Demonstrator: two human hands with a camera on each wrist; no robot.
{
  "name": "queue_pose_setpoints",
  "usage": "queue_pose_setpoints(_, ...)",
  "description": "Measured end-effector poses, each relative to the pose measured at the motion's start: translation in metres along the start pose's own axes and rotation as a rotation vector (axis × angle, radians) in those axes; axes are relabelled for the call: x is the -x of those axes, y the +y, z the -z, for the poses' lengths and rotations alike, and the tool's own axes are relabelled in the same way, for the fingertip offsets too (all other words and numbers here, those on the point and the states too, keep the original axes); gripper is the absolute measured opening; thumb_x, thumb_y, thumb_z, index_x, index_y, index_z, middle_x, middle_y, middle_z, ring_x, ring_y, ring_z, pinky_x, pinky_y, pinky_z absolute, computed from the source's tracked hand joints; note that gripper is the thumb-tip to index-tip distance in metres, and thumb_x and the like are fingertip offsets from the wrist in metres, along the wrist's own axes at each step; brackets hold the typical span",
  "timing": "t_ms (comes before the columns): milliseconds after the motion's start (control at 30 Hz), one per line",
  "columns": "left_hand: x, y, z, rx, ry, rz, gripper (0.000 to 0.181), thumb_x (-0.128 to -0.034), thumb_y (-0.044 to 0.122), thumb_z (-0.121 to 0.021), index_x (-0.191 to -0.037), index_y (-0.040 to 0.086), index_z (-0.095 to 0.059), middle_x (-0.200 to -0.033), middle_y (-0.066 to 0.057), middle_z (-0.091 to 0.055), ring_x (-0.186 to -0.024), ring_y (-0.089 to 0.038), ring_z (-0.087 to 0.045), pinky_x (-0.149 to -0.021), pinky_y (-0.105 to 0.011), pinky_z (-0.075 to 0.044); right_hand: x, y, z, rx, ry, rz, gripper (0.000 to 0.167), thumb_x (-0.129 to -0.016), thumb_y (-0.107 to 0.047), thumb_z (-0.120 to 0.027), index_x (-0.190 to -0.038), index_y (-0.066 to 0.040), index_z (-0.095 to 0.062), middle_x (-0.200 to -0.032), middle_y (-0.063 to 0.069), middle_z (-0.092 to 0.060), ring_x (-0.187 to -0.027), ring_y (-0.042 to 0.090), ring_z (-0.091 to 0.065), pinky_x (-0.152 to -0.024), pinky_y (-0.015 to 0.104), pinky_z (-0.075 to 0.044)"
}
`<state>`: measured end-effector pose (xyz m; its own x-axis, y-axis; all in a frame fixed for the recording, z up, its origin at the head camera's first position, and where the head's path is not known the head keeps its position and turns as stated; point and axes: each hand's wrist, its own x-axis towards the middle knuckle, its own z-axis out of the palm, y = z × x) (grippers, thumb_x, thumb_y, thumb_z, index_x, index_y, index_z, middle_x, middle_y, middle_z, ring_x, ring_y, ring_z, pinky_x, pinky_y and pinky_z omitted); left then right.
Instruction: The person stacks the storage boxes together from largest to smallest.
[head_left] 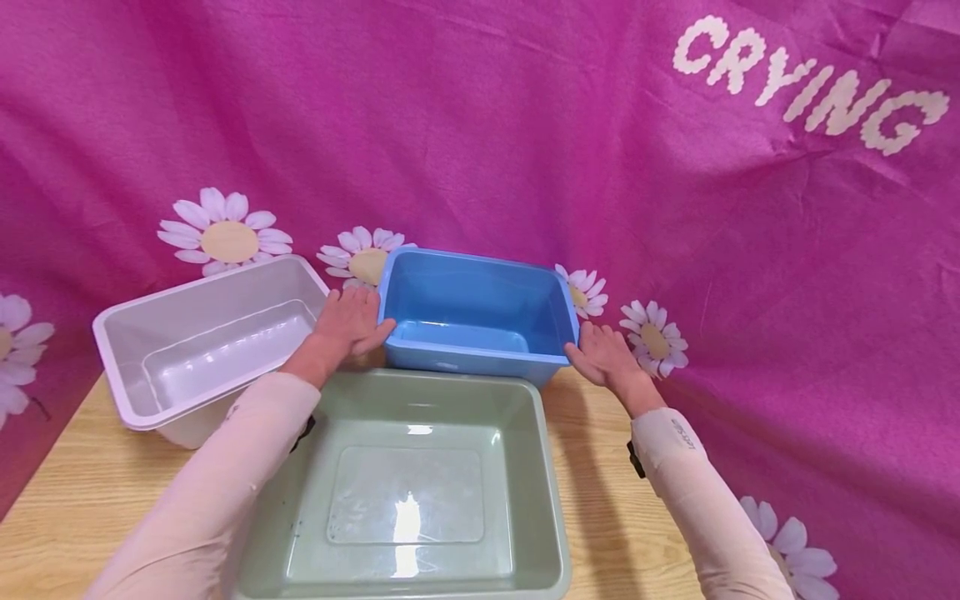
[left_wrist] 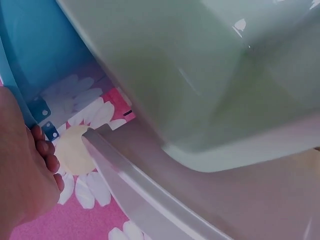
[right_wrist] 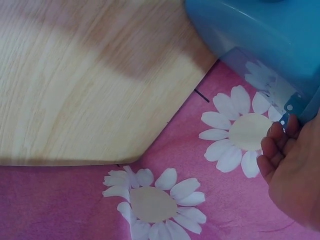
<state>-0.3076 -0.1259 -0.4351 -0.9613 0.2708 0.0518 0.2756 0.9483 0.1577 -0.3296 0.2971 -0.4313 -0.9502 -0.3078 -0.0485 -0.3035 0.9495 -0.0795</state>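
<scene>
A blue plastic tub (head_left: 480,337) stands at the back, behind a larger pale green tub (head_left: 405,492). At its left end my left hand (head_left: 345,325) grips the rim, thumb along the near corner. My right hand (head_left: 606,358) holds the opposite end by the right rim. In the left wrist view, curled fingertips (left_wrist: 46,150) show under the rim of the blue tub (left_wrist: 45,45). The right wrist view likewise has bent fingers (right_wrist: 275,145) at the edge of the blue tub (right_wrist: 260,35). Nothing lies inside the blue tub.
To the left sits a grey-lilac tub (head_left: 217,342), angled, close beside my left forearm. All three tubs are on a wooden table (head_left: 600,500). A pink cloth (head_left: 480,125) with printed daisies hangs right behind the table's back edge.
</scene>
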Motion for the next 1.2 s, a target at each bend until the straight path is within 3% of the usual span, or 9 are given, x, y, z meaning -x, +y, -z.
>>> queue_pose_setpoints(200, 0.000, -0.002, 0.004, -0.010, 0.002, 0.001, 0.057, -0.0948, 0.041, -0.050, -0.124, -0.008, -0.048, -0.115, -0.024, -0.052, -0.108, -0.037, -0.048, -0.090, -0.052, -0.040, -0.001, -0.003, 0.001, 0.012, -0.008, -0.013, 0.053, -0.099, -0.038, -0.041, -0.118, 0.011, -0.046, -0.107, 0.025, -0.054, -0.104, 0.041, -0.050, -0.094, 0.056, -0.035)
queue_pose_setpoints(533, 0.001, -0.002, 0.014, -0.001, -0.004, -0.007, 0.056, -0.0951, 0.040, -0.051, -0.123, -0.008, -0.049, -0.109, -0.022, -0.052, -0.104, -0.036, -0.049, -0.089, -0.050, -0.040, 0.000, -0.007, 0.007, 0.030, 0.009, -0.023, 0.056, -0.099, -0.036, -0.040, -0.127, 0.012, -0.043, -0.118, 0.029, -0.052, -0.112, 0.043, -0.047, -0.097, 0.059, -0.031)
queue_pose_setpoints(900, 0.001, -0.003, 0.025, 0.009, 0.012, -0.004, 0.056, -0.0967, 0.039, -0.048, -0.126, -0.009, -0.048, -0.115, -0.025, -0.053, -0.109, -0.039, -0.049, -0.097, -0.057, -0.035, 0.000, -0.008, 0.018, 0.045, 0.021, -0.015, 0.053, -0.098, -0.036, -0.038, -0.120, 0.011, -0.045, -0.112, 0.027, -0.052, -0.106, 0.042, -0.047, -0.092, 0.057, -0.035)
queue_pose_setpoints(1200, 0.001, -0.005, 0.037, 0.025, 0.042, -0.012, 0.053, -0.0969, 0.037, -0.048, -0.123, -0.009, -0.049, -0.106, -0.022, -0.052, -0.101, -0.037, -0.049, -0.089, -0.054, -0.037, 0.003, -0.011, 0.027, 0.059, 0.027, -0.007, 0.049, -0.097, -0.036, -0.036, -0.113, 0.009, -0.046, -0.107, 0.026, -0.051, -0.106, 0.043, -0.047, -0.095, 0.057, -0.032)
